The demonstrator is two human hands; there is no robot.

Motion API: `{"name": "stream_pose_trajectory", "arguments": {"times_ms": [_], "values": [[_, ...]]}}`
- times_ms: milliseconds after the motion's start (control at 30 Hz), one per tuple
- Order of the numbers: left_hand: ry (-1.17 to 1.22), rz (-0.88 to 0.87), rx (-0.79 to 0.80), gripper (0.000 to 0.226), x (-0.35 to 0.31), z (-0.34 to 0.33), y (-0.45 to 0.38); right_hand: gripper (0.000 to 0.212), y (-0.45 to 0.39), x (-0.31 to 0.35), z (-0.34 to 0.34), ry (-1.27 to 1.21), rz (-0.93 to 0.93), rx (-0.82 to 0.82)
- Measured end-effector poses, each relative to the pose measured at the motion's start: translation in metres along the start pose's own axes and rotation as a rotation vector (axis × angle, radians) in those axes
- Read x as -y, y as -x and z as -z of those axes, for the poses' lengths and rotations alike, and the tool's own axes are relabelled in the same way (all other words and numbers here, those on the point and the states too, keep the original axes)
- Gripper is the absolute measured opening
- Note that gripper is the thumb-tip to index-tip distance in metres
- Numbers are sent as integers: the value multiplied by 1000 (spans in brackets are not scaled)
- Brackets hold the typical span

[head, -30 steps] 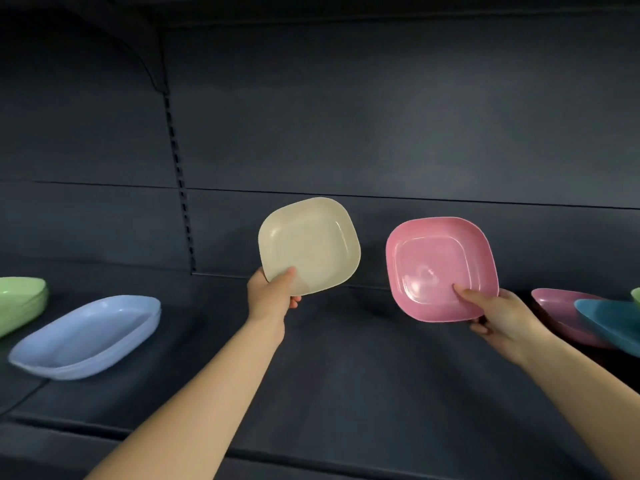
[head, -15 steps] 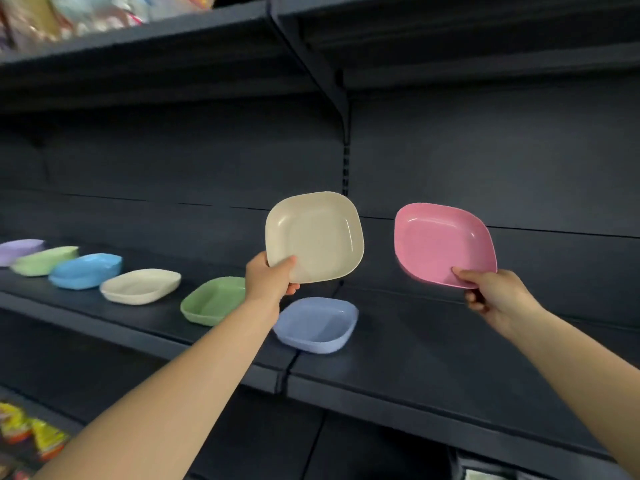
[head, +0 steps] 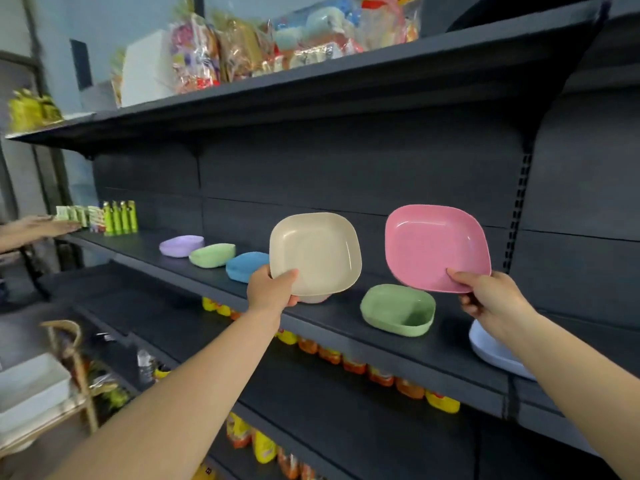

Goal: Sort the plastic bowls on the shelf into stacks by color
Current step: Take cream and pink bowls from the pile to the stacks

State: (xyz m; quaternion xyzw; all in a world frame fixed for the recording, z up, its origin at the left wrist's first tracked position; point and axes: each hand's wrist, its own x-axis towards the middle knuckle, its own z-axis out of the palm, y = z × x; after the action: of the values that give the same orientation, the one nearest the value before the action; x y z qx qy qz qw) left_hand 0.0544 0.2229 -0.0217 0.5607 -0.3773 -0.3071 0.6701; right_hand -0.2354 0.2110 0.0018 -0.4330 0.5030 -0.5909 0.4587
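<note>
- The view has swung left, so more of the shelf (head: 311,327) shows now: purple bowl (head: 181,245), green bowl (head: 212,255) and blue bowl (head: 246,266) at 10 o'clock.
- The left hand (head: 272,289) still pinches the cream bowl (head: 315,252); the right hand (head: 491,299) still pinches the pink bowl (head: 437,248), fingers curled on its rim.
- Both bowls are up in the air, so neither is stacked yet.

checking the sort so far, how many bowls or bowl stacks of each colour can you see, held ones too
Each stack counted as 1.
cream: 2, one held in the left hand, one mostly hidden behind it
pink: 1, in the right hand
green: 2
purple: 1
blue: 1
pale blue: 1
total: 8
</note>
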Motion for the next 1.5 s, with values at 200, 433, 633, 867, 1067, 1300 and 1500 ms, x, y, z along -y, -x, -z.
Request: {"name": "stream_pose_trajectory", "arguments": {"times_ms": [200,433,633,867,1067,1300,1500], "values": [[44,27,-62,18,5,40,-59,15,-31,-6,-63,-18,3,22],[39,35,-17,13,11,46,-134,22,-92,-14,-125,-112,-29,6],[-56,166,127,9,36,27,-195,28,-134,-19,-167,-116,-30,-22],[-243,292,274,10,82,0,-233,27,-159,-39,-179,-80,-50,-102],[-573,349,459,36,90,-5,-247,24,-163,-50,-180,-90,-59,-183],[-843,296,633,53,94,-6,-257,21,-154,-54,-188,-78,-58,-276],[-1030,76,694,62,97,-5,-250,19,-139,-62,-195,-50,-68,-337]]}}
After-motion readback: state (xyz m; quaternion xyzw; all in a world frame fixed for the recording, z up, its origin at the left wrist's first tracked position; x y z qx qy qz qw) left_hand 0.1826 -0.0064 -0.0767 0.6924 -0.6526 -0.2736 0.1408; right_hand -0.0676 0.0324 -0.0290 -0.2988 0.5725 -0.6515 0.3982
